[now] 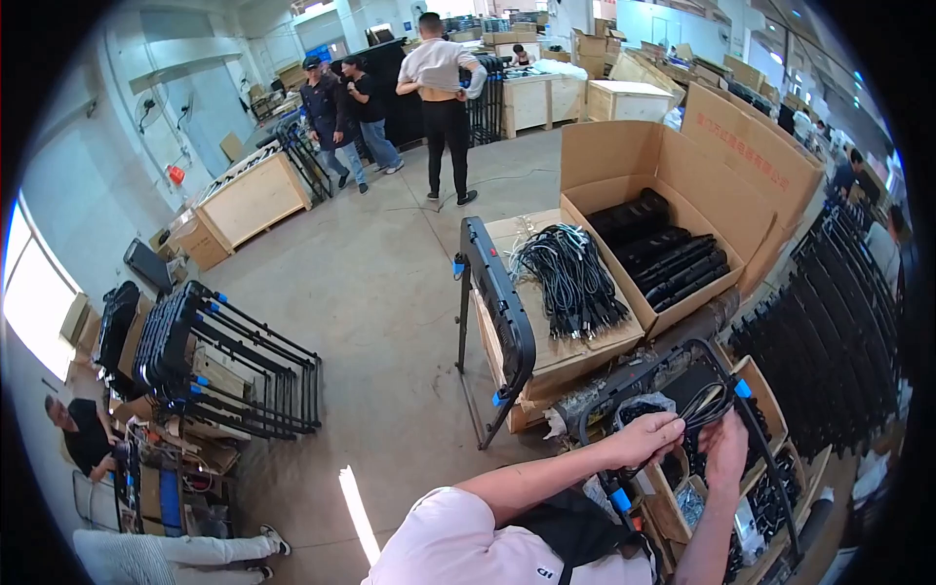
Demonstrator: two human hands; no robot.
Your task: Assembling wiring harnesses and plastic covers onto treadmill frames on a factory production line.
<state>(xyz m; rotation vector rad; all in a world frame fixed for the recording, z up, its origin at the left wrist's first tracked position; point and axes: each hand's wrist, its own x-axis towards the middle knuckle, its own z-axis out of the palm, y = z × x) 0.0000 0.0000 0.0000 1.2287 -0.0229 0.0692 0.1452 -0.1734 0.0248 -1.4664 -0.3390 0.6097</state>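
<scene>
At the lower right I hold a looped bundle of black cable (709,402) over a black metal frame (726,366) with blue clips. My left hand (647,439) pinches its near side, fingers closed. My right hand (725,447) is curled round its right part; some of its fingers are hidden behind the cable. A clear plastic bag (651,402) lies just beyond my left hand. Below both hands, wooden bins (682,507) contain small dark and silvery parts.
Ahead stands an open carton (717,302) of black parts, beside a heap of cables (570,278) on cardboard. A black folding frame (499,302) stands left of them. More frames are stacked at left (244,361) and right (824,322). Several people are around the hall.
</scene>
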